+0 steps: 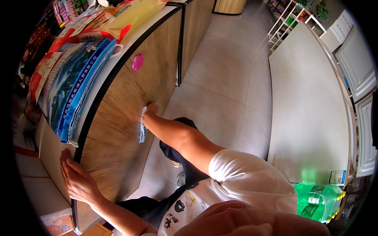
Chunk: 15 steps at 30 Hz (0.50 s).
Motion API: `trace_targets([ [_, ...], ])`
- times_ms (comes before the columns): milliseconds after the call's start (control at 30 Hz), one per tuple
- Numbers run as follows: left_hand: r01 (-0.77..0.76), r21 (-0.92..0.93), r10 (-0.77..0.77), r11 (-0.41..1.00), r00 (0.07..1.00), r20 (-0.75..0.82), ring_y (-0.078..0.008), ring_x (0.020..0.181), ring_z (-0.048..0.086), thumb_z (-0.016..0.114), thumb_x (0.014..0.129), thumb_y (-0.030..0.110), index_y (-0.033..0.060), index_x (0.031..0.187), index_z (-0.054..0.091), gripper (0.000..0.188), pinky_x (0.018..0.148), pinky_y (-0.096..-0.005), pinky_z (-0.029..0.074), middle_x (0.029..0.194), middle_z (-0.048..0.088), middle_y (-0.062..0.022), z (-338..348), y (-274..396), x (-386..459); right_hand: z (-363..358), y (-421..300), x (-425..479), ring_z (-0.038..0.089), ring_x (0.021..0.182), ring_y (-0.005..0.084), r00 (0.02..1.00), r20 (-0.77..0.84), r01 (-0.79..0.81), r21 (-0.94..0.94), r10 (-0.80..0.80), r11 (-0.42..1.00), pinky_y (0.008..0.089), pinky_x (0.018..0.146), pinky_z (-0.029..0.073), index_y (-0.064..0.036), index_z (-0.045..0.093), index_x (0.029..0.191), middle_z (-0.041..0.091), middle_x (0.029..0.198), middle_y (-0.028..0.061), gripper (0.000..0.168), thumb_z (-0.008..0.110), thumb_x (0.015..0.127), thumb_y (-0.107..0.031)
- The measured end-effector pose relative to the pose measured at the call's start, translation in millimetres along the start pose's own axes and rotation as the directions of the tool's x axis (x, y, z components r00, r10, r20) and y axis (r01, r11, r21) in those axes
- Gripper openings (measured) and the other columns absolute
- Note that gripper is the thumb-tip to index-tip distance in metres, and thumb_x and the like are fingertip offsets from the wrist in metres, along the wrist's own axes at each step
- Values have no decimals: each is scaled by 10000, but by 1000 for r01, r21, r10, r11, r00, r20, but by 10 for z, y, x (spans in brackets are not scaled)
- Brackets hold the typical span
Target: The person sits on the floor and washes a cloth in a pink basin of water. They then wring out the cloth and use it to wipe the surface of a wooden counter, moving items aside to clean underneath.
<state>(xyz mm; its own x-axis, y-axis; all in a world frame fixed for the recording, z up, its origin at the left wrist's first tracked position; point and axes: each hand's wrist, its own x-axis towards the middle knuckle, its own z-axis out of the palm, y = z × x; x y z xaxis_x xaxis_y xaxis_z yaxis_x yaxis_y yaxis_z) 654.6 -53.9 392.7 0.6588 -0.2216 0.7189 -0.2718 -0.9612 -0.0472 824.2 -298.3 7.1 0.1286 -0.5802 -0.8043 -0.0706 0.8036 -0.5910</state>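
My right hand is against the wood-grain front panel of a counter, with a light blue cloth under it. The cloth hangs down along the panel, and most of the fingers are hidden from above. On the white countertop, by its black edge trim, rests my left hand, flat and holding nothing, its thumb apart from the fingers. Just beyond that hand lies a blue printed woven sack with a stitched end. A pink flower-shaped piece sticks to the panel, above the right hand in the picture.
A red and yellow plastic bag lies behind the sack. Across the tiled floor stands a large white-topped cabinet, with a white rack beyond it. Wrapped green bottles with yellow caps stand at its near end. A carton sits lower left.
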Motion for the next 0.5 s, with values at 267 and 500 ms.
trace_targets([
  [267,-9,43,10,999,1000,-29,-251,955,632,352,992,271,111,1110,626,339,758,-346,502,1073,656,-52,24,-86,-38,-76,-68,-192,571,1045,354,999,36,32,36,-33,999,404,873,437,-7,563,1178,598,1168,166,610,301,895,-480],
  [500,36,6,-36,999,999,15,-257,1017,610,364,985,224,80,1083,622,311,824,-344,485,1106,639,-69,-4,-23,-33,-62,-88,-160,561,1068,360,1000,10,17,81,-18,997,393,906,425,1,577,1165,597,1165,184,636,296,893,-501],
])
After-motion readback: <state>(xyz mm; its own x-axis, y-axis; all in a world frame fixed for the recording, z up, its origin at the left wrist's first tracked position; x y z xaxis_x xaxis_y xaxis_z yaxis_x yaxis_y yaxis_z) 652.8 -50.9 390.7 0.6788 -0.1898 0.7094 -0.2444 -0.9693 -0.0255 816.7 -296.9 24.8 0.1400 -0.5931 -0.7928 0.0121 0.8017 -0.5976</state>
